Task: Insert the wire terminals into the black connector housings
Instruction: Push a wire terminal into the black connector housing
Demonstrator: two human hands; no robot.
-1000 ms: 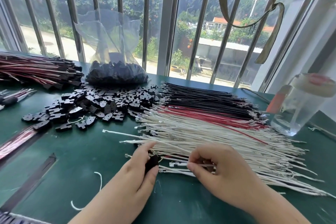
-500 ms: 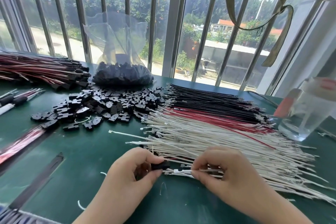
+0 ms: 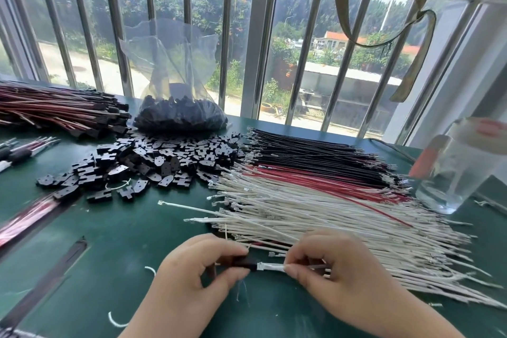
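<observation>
My left hand (image 3: 192,280) pinches a small black connector housing (image 3: 245,261) between thumb and fingers, near the table's front edge. My right hand (image 3: 337,277) pinches a white wire (image 3: 271,266) whose terminal end meets the housing's right side. Behind the hands lies a wide spread of white wires (image 3: 315,211), with red wires (image 3: 315,175) and black wires (image 3: 310,151) farther back. A loose pile of black housings (image 3: 153,162) sits to the left of the wires.
A clear plastic bag of black housings (image 3: 178,112) stands by the window bars. Finished red and black harnesses (image 3: 60,110) lie at the far left. A clear water bottle (image 3: 455,170) stands at the right. Wire scraps (image 3: 115,321) dot the green table (image 3: 115,230).
My hands have drawn together: the housing has turned sideways and the white wire's end now meets it. The view has shifted a little.
</observation>
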